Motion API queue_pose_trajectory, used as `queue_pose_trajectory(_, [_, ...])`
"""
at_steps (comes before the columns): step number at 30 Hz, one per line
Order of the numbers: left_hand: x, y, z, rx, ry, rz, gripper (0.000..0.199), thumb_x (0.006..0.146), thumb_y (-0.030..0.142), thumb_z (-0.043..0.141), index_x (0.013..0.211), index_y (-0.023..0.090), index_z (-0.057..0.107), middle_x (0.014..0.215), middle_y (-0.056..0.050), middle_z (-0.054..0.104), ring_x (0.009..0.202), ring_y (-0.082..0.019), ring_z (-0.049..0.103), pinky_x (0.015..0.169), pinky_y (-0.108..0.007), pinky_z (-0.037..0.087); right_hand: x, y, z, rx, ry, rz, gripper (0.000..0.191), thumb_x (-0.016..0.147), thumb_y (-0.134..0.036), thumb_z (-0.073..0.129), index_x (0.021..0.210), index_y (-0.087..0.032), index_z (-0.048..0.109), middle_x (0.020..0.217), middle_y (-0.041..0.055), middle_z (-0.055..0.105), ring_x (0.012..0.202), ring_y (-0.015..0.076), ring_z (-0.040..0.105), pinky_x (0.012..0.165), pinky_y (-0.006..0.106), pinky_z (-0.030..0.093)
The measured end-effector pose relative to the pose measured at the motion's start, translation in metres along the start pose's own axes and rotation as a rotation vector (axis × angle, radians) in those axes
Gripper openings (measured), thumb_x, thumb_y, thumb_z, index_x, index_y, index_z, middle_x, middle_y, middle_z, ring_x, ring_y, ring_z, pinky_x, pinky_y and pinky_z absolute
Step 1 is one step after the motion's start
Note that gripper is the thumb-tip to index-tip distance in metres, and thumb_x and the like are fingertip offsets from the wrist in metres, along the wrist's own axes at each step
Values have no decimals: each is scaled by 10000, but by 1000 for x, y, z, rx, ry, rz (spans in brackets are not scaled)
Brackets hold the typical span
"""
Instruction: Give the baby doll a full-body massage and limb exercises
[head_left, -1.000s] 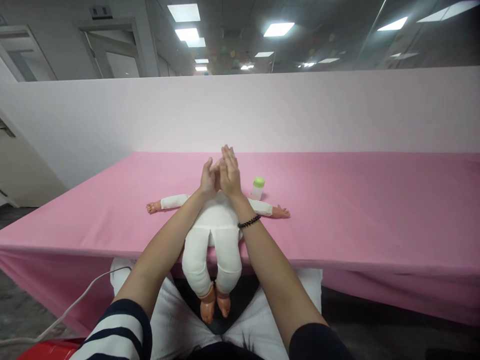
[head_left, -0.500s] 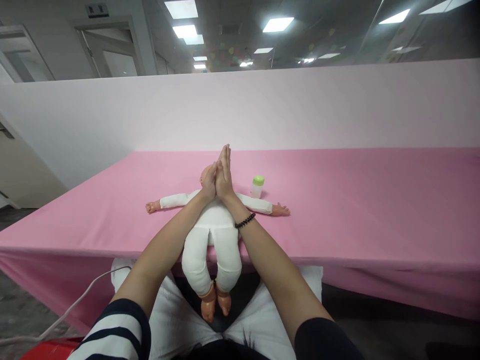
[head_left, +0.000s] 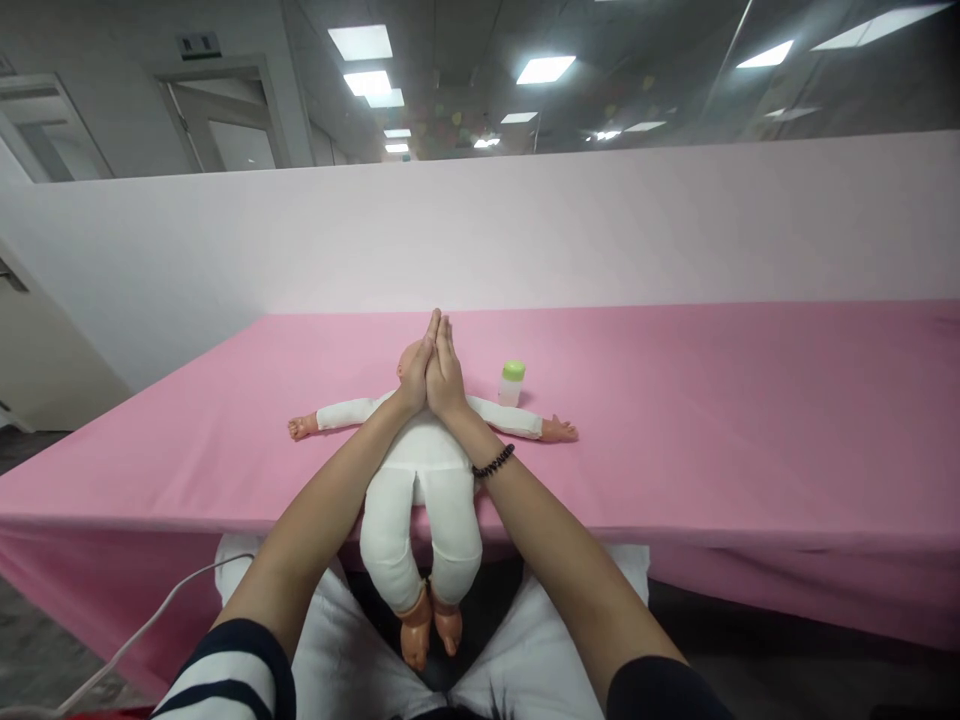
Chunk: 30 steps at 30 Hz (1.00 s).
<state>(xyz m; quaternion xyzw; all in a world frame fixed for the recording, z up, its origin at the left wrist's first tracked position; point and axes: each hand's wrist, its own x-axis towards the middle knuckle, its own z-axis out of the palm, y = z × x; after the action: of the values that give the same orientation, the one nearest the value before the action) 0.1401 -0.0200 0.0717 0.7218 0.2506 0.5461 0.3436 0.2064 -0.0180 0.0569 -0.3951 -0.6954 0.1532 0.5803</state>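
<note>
Your left hand [head_left: 413, 382] and right hand [head_left: 447, 385] meet palm to palm over the white-clothed doll [head_left: 426, 448], fingers straight; the grip is flattened, curled round nothing visible. The doll's torso lies on the pink-draped table [head_left: 720, 430] at 6 o'clock from your hands, legs over the near edge. The green-lidded bottle [head_left: 510, 393] stands at 3 o'clock.

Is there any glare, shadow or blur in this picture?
In the head view, the ceiling lights glare white against a dim background; in the same head view, a soft shadow lies beside the green-capped bottle on the pink cloth; also in the head view, the left hand and right hand look fairly sharp, without obvious motion blur.
</note>
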Motion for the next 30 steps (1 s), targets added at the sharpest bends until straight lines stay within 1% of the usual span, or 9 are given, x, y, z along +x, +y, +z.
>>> queue_pose_trajectory(3, [-18, 2, -12, 145, -87, 92, 643, 1074, 481, 142, 1666, 234, 104, 1737, -20, 144, 1602, -203, 132, 1322, -426, 154, -22, -8, -21, 44, -64, -18, 672, 1065, -458, 250, 1660, -157, 167, 1700, 103, 247, 1587, 204, 210, 1306, 449, 212])
queue_pose_trajectory(5, [-37, 6, -23, 272, -216, 104, 684, 1069, 525, 166, 1668, 231, 17, 1744, -28, 58, 1608, -216, 78, 1325, -431, 104, -42, -11, -38, 36, -152, -57, 657, 1064, -423, 283, 1656, -154, 194, 1693, 101, 266, 1583, 211, 226, 1304, 444, 235])
queue_pose_trajectory(7, [-58, 12, -34, 401, -357, 31, 729, 1060, 567, 190, 1666, 215, -14, 1740, -45, -11, 1609, -228, 29, 1322, -433, 83, -62, -10, -51, -4, -271, -67, 632, 1068, -406, 298, 1650, -170, 229, 1686, 94, 282, 1580, 221, 237, 1303, 459, 240])
queue_pose_trajectory(9, [-75, 18, -44, 528, -485, -89, 765, 1052, 599, 213, 1666, 186, 22, 1735, -74, 1, 1608, -235, 24, 1320, -438, 77, -77, -5, -60, -61, -394, -70, 606, 1072, -409, 301, 1631, -174, 298, 1670, 100, 318, 1568, 234, 272, 1303, 481, 238])
queue_pose_trajectory(12, [-91, 23, -53, 677, -589, -207, 789, 1045, 621, 224, 1661, 147, 86, 1727, -109, 49, 1606, -240, 40, 1319, -455, 81, -89, 6, -64, -140, -547, -81, 607, 1073, -448, 316, 1605, -158, 361, 1667, 121, 312, 1564, 252, 283, 1306, 516, 212])
queue_pose_trajectory(16, [-98, 25, -51, 787, -582, -207, 790, 1049, 609, 201, 1652, 108, 103, 1722, -126, 36, 1604, -230, 33, 1318, -446, 87, -91, 13, -63, -204, -638, -106, 629, 1076, -448, 296, 1620, -132, 313, 1689, 138, 242, 1582, 241, 227, 1312, 517, 175])
queue_pose_trajectory(20, [-98, 24, -42, 876, -537, -188, 747, 1056, 557, 168, 1637, 87, 169, 1712, -150, 131, 1602, -224, 89, 1312, -447, 105, -89, 8, -62, -270, -668, -82, 615, 1072, -391, 278, 1627, -127, 287, 1705, 140, 172, 1601, 240, 143, 1309, 529, 134])
queue_pose_trajectory(25, [-99, 15, -37, 890, -436, -280, 699, 1055, 508, 173, 1621, 104, 238, 1704, -163, 167, 1599, -259, 112, 1295, -506, 108, -83, -7, -55, -391, -681, 111, 611, 1062, -364, 275, 1628, -135, 288, 1710, 148, 119, 1607, 273, 67, 1289, 570, 88])
queue_pose_trajectory(30, [-105, 0, -34, 857, -261, -383, 672, 1050, 491, 230, 1596, 102, 280, 1697, -206, 162, 1594, -331, 96, 1259, -604, 138, -86, -15, -41, -431, -526, 357, 679, 1050, -411, 314, 1632, -71, 234, 1707, 192, 78, 1605, 312, 64, 1275, 593, 92])
